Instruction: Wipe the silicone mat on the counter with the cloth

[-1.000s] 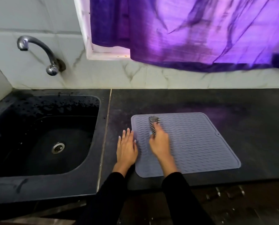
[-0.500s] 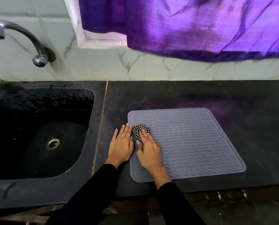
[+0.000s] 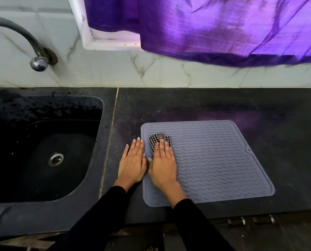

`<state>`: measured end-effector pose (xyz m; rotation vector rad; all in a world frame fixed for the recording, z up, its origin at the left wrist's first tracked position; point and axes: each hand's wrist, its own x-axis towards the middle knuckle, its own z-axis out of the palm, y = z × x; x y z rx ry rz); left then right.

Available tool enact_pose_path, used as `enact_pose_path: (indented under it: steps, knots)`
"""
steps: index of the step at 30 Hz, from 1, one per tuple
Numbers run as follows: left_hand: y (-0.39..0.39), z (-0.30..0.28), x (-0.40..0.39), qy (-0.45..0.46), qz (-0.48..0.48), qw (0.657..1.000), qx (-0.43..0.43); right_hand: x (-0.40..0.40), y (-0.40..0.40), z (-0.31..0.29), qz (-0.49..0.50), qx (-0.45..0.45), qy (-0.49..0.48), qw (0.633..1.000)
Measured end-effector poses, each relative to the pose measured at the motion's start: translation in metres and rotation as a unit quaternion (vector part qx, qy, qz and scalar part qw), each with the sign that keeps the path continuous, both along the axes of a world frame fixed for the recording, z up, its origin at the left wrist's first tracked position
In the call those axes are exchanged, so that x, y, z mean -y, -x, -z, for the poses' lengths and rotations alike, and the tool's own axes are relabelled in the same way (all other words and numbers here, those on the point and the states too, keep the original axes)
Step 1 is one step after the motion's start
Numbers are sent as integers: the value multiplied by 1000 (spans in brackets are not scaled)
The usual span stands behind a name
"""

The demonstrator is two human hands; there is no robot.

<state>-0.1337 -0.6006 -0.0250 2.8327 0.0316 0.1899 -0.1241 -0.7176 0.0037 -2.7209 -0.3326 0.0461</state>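
Nearest the camera: 2 black sleeves (image 3: pixel 104 212) entering from the near edge, forearms angled up toward the counter (image 3: pixel 259 109); counter dark, near edge visible just past the sleeves.

Left hand (image 3: pixel 133 160): flat, palm down, fingers extended and held together, pointing far. Resting on bare counter just left of the silicone mat (image 3: pixel 223 160), thumb side touching the mat's left edge. Grasping nothing; hand spread flat.

Right hand (image 3: pixel 162 163): also palm down, fingers straight and pointing far, wrist low over the mat's near-left part. Pressed flat on the cloth (image 3: pixel 159 139), not curled around it; cloth pinned under fingers and palm rather than pinched. Thumb lying close beside the left hand.

Cloth: black-and-white checked, bunched, showing beyond the fingertips and along the hand's left side, in the mat's far-left area, fully on the mat.

Mat: grey, squarish, rounded corners, wavy ridges, raised rim, small notch on the right edge. Lying flat on the counter, slightly skewed, pale specks scattered on the surface.

Left of the counter seam: black sink (image 3: pixel 9 211), droplets on the far wall, metal drain (image 3: pixel 55 159) in the basin.

Far: white marble-veined wall tiles (image 3: pixel 114 69), curved metal tap (image 3: pixel 24 40) above the sink, purple curtain (image 3: pixel 214 28) hanging over the window ledge.
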Motion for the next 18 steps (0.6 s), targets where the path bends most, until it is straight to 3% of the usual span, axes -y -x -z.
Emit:
enact_pose_path:
  steps: [2, 6, 10, 12, 13, 14, 16, 17, 18]
  knots:
    - [0, 0, -1, -2, 3, 1000, 2, -1, 0, 9, 10, 14, 31, 999]
    - [2, 1, 0, -7, 6, 1000, 0, 9, -5, 15, -18, 24, 1, 1000]
    - [0, 3, 1, -14, 1, 1000, 8, 18, -10, 12, -14, 46, -114, 992]
    - [0, 3, 0, -6, 7, 1000, -1, 24, -18, 3, 25, 0, -222, 975]
    - [0, 3, -1, -2, 13, 1000, -3, 29, -26, -2, 79, -66, -314, 944]
    - [0, 1, -1, 5, 17, 1000, -1, 35, -34, -11, 146, -139, -440, 875]
    - [-3, -6, -3, 22, 17, 1000, 10, 50, -48, -26, 244, -223, -642, 692]
    - [-6, -10, -3, 32, 13, 999, 19, 56, -54, -29, 274, -214, -677, 649]
    - [-12, -14, -4, 39, 7, 999, 29, 59, -59, -36, 281, -178, -662, 672]
